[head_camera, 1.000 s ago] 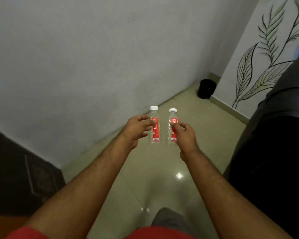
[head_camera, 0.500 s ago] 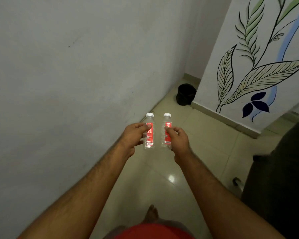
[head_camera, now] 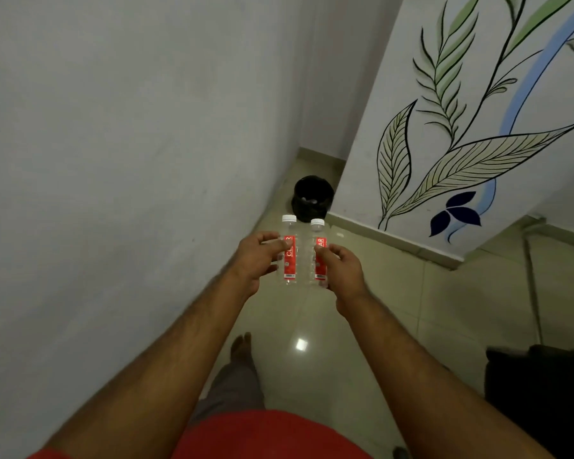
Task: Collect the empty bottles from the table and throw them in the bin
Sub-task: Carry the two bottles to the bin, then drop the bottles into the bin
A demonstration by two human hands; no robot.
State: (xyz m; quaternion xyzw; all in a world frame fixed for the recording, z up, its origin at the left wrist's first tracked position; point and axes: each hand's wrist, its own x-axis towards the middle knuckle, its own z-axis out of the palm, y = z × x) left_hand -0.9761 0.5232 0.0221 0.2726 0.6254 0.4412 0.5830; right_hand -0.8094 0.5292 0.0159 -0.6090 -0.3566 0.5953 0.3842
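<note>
I hold two clear plastic bottles with white caps and red labels, upright and side by side in front of me. My left hand point(head_camera: 254, 258) grips the left bottle point(head_camera: 289, 256) at its label. My right hand point(head_camera: 340, 270) grips the right bottle point(head_camera: 319, 256) the same way. Just beyond the bottles a round black bin point(head_camera: 310, 198) stands on the floor in the corner, between the grey wall and the painted wall. Something pale lies inside the bin.
A plain grey wall point(head_camera: 130, 160) runs close along my left. A white wall with painted leaves point(head_camera: 461, 127) juts out on the right. A dark piece of furniture point(head_camera: 540, 392) stands at the right edge. Glossy beige tiles point(head_camera: 345, 342) lead to the bin.
I have walked toward the corner. The bin now looks larger and sits right behind the bottle caps. Both hands keep their bottles, held the same way.
</note>
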